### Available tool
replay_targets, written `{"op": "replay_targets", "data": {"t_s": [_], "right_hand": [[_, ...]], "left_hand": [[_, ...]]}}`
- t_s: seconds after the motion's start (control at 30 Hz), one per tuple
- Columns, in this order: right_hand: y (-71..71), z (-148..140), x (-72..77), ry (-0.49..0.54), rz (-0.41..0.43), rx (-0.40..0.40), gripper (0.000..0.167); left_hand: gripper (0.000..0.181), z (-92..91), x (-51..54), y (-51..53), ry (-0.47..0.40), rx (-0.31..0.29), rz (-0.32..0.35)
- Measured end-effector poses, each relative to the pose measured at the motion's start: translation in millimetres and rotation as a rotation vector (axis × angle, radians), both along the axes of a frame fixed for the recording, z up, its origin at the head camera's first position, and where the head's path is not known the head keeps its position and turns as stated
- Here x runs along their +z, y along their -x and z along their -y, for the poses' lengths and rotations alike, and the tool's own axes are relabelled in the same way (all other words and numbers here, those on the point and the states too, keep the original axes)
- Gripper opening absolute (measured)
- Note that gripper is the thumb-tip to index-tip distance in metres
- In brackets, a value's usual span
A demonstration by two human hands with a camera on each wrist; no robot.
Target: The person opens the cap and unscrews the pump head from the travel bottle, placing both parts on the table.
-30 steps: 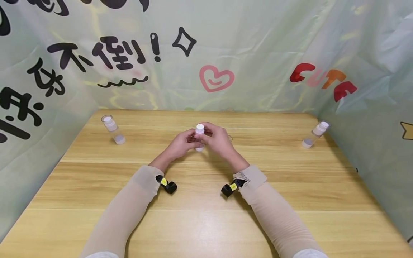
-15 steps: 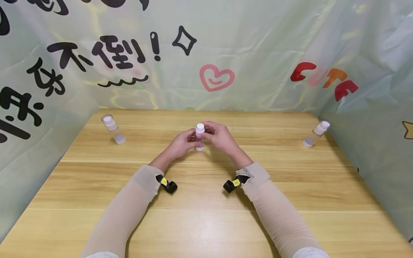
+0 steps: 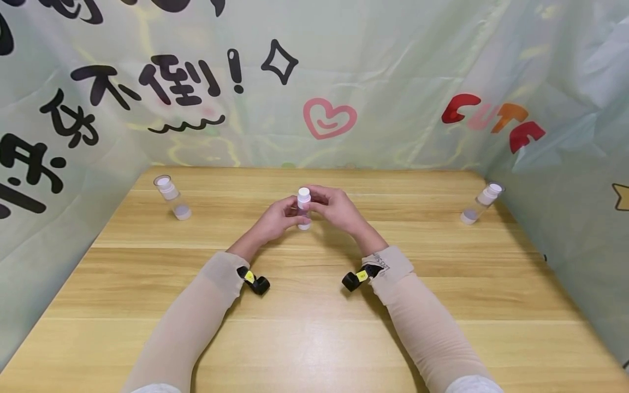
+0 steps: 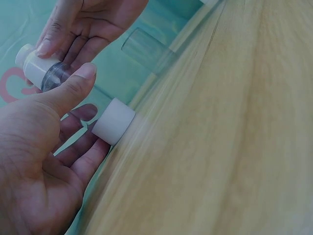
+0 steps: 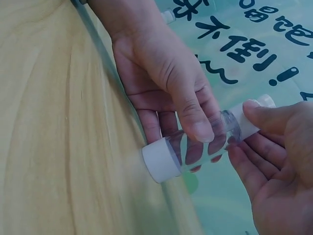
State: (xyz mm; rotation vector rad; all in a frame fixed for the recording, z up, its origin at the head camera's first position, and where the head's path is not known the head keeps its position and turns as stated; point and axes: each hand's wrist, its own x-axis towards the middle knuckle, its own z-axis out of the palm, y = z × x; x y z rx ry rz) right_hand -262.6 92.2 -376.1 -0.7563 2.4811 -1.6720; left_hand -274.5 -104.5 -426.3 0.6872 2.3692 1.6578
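Note:
A small clear bottle (image 3: 304, 194) with a white base (image 4: 114, 121) and a white top stands upright between both hands, near the table's middle. My left hand (image 3: 273, 222) holds its clear body, the thumb lying across the front. My right hand (image 3: 338, 210) pinches the white collar (image 5: 244, 119) just under the top. Whether the base touches the table is hard to tell. A clear cylindrical cap (image 4: 146, 51) stands behind the hands in the left wrist view; in the head view the right hand hides it.
Similar clear bottles with white tops stand at the far left (image 3: 173, 198) and far right (image 3: 481, 204) of the wooden table (image 3: 304, 338). A pale printed curtain (image 3: 393, 71) encloses the back and sides. Each forearm carries a small black wrist camera (image 3: 256, 281).
My right wrist and forearm have swung slightly outward to the right, while the right fingers stay at the bottle's upper part. The left hand and the bottle have hardly moved.

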Motion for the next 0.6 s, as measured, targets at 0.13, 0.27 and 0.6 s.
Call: {"op": "replay_targets", "data": {"t_s": [0.13,0.27,0.6], "right_hand": [[-2.6,1.0,3.5,-0.021,-0.016,-0.014,0.052],[-6.1,4.5,6.4,-0.045,-0.056,-0.053,0.053],[-17.0,21.2,9.0,-0.208,-0.225,-0.280,0.056]], "left_hand": [[0.041,0.6,-1.2,0.5,0.002,0.009,0.002],[0.038,0.4,-2.4,1.3,-0.002,0.002,0.008],[0.030,0.3,-2.6,2.0,0.020,0.019,-0.026]]}}
